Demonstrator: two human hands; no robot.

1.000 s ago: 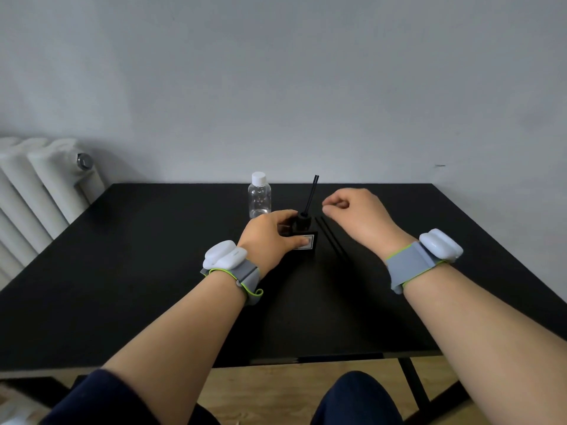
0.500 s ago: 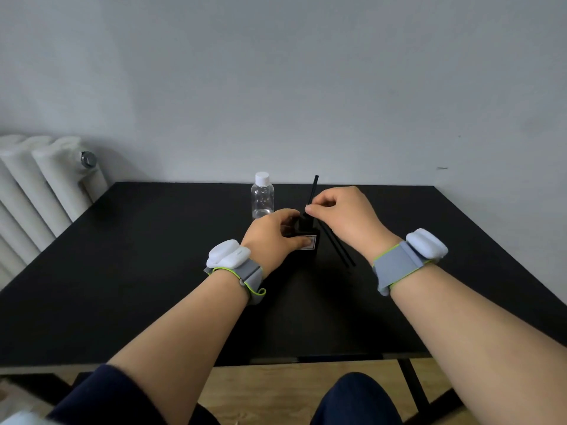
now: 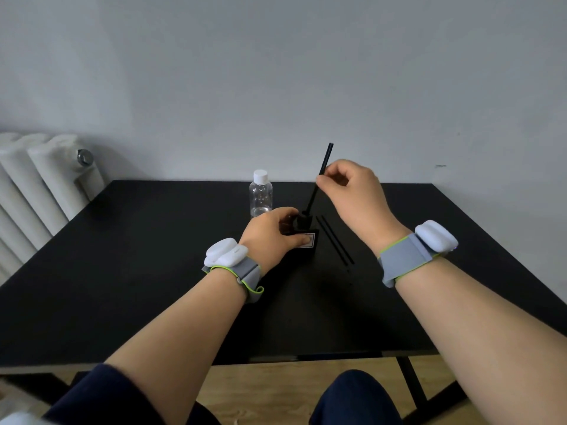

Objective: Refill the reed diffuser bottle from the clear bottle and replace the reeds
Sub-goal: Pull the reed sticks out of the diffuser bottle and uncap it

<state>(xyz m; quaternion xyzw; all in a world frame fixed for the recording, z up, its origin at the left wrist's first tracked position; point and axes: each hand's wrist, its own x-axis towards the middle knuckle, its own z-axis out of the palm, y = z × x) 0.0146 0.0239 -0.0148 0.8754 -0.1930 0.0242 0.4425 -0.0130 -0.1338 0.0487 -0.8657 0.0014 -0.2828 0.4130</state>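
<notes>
A small black diffuser bottle (image 3: 306, 237) with a white label stands mid-table. My left hand (image 3: 270, 233) grips it from the left, thumb on the label side. A black reed (image 3: 320, 176) rises from its neck, leaning right. My right hand (image 3: 352, 194) pinches that reed about midway up, its lower end still at the neck. Two more black reeds (image 3: 336, 240) lie flat on the table just right of the bottle. The clear bottle (image 3: 260, 196) with a white cap stands upright behind my left hand, capped.
The black table (image 3: 122, 271) reaches to a grey wall. A white radiator (image 3: 40, 185) stands off its left edge. Below the front edge are wooden floor and my knees.
My right hand moved left to the standing reed, pinched it, and has lifted it upward. My left hand has kept its grip on the diffuser bottle.
</notes>
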